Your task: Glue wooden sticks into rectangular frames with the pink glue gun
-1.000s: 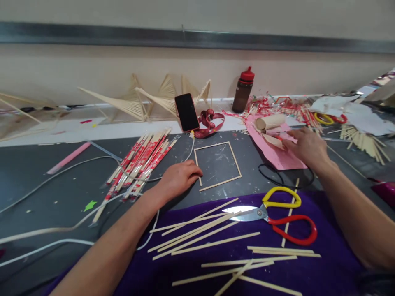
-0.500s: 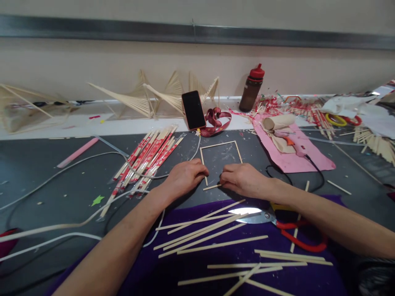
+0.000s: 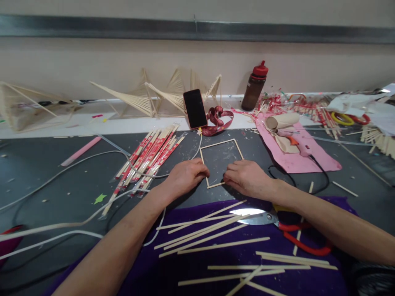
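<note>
Four-sided, a thin wooden stick frame (image 3: 217, 143) lies flat on the grey tabletop between my hands. My left hand (image 3: 189, 173) is closed, its fingertips pinching the left stick (image 3: 202, 158). The fingers of my right hand (image 3: 243, 176) are closed on the near stick (image 3: 215, 185) at its right part, and they hide the near right corner. At the near left corner, the two sticks meet. Several loose wooden sticks (image 3: 224, 245) lie nearer me on a purple cloth (image 3: 145, 267). Scissors (image 3: 269, 217) with red and yellow handles rest partly under my right forearm.
Wrapped chopsticks (image 3: 151, 154) and white cables (image 3: 61, 225) lie on the left. Behind are a phone (image 3: 195, 109), a red lanyard (image 3: 217, 122), a bottle (image 3: 253, 90) and stick structures (image 3: 132, 96). A pink glue gun (image 3: 304, 148) sits on a pink sheet (image 3: 324, 163) at right.
The near stick has moved up and slightly right with my right hand, closing the gap at the near left corner. My left hand has barely moved. The view has shifted slightly.
</note>
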`<state>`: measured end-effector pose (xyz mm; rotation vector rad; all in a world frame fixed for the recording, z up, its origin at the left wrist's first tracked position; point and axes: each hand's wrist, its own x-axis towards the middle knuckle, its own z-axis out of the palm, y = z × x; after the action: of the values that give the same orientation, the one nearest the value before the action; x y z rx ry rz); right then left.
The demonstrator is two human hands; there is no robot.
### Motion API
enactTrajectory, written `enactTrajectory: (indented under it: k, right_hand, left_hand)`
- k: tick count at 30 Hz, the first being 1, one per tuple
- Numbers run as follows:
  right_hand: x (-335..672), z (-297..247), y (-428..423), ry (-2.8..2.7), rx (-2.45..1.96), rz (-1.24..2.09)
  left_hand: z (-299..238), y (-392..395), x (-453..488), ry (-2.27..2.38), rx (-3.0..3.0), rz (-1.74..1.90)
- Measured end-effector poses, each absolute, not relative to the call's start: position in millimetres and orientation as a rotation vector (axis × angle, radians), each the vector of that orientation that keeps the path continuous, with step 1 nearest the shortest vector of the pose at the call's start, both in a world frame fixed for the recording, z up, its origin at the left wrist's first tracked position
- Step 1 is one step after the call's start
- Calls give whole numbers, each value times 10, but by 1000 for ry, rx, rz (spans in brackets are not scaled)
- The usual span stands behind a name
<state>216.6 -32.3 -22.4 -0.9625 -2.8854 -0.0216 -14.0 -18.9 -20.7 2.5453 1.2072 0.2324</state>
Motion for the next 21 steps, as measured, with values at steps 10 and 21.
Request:
enactTrajectory:
  k: [10, 21]
  right_hand:
    - [2186, -226, -304, -2890, -978, -8]
    - [2127, -190, -309, -2893, -1041, 12]
  left_hand:
    - [-213, -181, -147, 1190, 2527, 230]
    - [-219, -186, -141, 1204, 2532, 246]
